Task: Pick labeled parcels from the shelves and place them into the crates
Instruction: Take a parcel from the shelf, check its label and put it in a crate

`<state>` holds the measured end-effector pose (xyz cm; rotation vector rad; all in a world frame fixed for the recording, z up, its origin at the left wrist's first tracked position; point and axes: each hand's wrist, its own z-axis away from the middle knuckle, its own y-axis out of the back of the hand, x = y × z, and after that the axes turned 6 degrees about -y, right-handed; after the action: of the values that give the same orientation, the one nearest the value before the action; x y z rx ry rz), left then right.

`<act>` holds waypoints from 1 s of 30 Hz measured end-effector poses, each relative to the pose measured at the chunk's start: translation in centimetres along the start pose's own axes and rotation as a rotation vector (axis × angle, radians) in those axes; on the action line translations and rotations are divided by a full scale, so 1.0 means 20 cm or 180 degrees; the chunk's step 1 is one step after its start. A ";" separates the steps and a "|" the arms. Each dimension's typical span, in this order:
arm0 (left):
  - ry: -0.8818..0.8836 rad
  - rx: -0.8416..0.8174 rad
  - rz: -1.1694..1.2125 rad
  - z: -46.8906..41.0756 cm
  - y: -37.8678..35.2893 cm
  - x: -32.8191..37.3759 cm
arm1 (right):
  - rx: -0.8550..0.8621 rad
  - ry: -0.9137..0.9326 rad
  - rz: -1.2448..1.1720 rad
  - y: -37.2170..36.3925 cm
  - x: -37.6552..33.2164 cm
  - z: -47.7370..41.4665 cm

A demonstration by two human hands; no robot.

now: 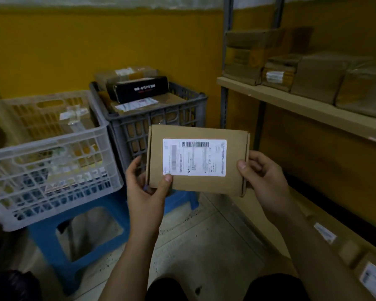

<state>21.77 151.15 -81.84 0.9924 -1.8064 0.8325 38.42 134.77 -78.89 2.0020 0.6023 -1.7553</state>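
While the person stood between the crates and the shelves, both hands held a flat cardboard parcel (198, 183) up in the air, in front of the dark grey crate (128, 131), its white label (194, 157) turned towards them. The left hand (146, 187) pinched the lower left corner, thumb on the face just touching the label's corner and the other fingers (135, 168) curled behind the edge. The right hand (263, 177) gripped the right edge in much the same way, thumb in front. Both sets of fingers were clamped on the parcel, which touched nothing else.

The step in hand looked to me like checking the label before setting the parcel in a crate. The grey crate was heaped above its rim, with a black box (139, 89) lying on top of brown cartons, so anything added there might slide off. The white crate (52, 161) beside it, resting on a blue stool (46, 240), seemed to have more room, though I could not tell how much. Doing it well would mean lowering the parcel flat, label up, onto a level spot, and letting go only once it rested. More parcels lay on the shelf (302, 105) to the right
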 end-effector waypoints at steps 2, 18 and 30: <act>-0.0111 -0.0125 -0.0243 -0.03 0.00 -0.01 | 0.0004 0.0171 0.0151 0.02 -0.01 0.00; 0.0208 -0.0652 -0.0212 -0.13 -0.03 0.02 | 0.0105 0.0054 0.0405 0.16 0.11 -0.08; 0.2237 -0.0829 0.0332 0.20 -0.40 -0.40 | 0.0618 -0.1662 -0.1875 0.23 0.61 0.03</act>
<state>29.58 146.53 -89.61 0.3642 -1.3115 0.8462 42.02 131.26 -90.98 1.4417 0.9229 -2.6472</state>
